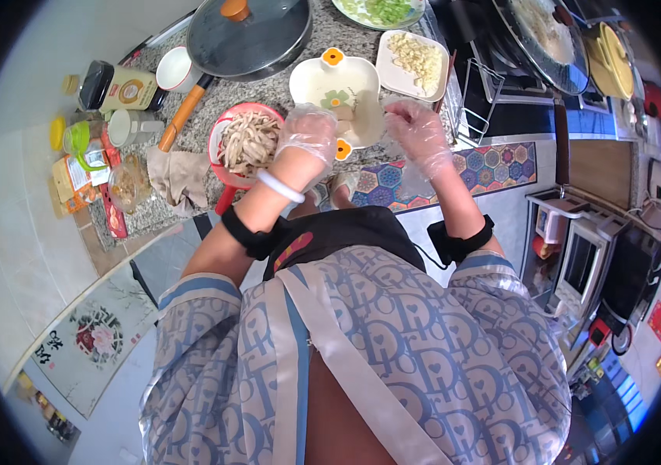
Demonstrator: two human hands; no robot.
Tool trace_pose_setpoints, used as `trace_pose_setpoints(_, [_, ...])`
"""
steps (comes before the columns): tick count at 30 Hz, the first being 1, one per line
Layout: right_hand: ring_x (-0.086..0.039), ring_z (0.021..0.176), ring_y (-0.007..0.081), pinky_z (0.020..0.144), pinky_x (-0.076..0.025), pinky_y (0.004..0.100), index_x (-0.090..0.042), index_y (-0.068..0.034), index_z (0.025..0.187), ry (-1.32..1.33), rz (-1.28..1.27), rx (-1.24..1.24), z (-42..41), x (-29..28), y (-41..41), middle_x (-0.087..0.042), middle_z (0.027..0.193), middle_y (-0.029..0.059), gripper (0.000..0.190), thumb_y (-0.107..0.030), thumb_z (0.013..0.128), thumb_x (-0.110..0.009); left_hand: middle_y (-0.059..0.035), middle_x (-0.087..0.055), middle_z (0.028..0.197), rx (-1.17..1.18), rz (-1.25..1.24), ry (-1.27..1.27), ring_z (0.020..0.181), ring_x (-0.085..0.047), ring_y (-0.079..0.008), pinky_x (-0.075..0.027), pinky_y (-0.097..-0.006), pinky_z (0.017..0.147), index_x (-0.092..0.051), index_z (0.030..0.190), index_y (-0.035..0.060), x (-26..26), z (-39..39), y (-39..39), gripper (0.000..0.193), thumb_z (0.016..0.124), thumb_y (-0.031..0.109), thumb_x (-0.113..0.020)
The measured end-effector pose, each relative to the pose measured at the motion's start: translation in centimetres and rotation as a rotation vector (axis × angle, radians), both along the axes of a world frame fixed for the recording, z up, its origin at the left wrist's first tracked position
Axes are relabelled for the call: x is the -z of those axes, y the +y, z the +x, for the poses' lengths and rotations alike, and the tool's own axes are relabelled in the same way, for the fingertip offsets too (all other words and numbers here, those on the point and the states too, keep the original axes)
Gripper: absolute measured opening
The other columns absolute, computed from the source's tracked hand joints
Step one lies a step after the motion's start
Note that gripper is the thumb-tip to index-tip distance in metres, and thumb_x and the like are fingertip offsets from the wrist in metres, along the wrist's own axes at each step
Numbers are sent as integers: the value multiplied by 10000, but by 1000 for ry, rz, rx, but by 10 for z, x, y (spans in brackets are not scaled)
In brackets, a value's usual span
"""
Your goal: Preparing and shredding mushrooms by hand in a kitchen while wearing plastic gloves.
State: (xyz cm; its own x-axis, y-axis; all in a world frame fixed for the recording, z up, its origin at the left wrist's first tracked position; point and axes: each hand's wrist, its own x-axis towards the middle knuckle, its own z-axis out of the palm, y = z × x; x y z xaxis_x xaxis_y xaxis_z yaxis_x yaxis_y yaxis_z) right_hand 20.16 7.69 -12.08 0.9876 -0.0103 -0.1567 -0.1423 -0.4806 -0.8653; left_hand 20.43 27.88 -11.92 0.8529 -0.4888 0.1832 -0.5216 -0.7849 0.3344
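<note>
Both hands wear thin clear plastic gloves. My left hand (309, 132) is over the left edge of a cream ceramic dish (311, 78) with orange flower handles, beside a red-rimmed colander (214, 139) of pale shredded strips (250, 141). Its fingertips are hidden, so what it may hold cannot be told. Pale pieces of food (343, 119) lie in the dish, just right of that hand. My right hand (417, 132) is past the dish's right edge, fingers curled, with no held thing visible. A square white plate (384, 70) of chopped pale bits (417, 61) sits above it.
A lidded pan (249, 40) stands at the back, its orange handle (182, 119) towards me. A white bowl (176, 70), a bottle (121, 87) and a cloth (178, 177) are at left. A plate of chopped greens (385, 11) is behind; a wire rack (484, 104) and stove are at right.
</note>
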Motion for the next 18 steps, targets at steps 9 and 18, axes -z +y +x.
trace_pose_setpoints(9, [-546, 645, 112, 609, -451, 253, -607, 12, 886, 1, 64, -81, -4, 1, -5, -603, 738, 77, 200, -134, 753, -581, -166, -604, 751, -177, -41, 419, 755, -592, -317, -466, -394, 658, -624, 780, 29, -13, 8, -17, 200, 706, 213, -601])
trace_pose_setpoints(18, [-485, 612, 64, 573, -429, 232, -599, 15, 815, 225, 333, -49, 3, -3, 43, -558, 660, 30, 216, -175, 724, -645, -37, -600, 831, -375, -691, 757, 754, -552, -95, -466, -244, 656, -570, 893, -6, -3, -2, -5, 242, 664, -69, -618])
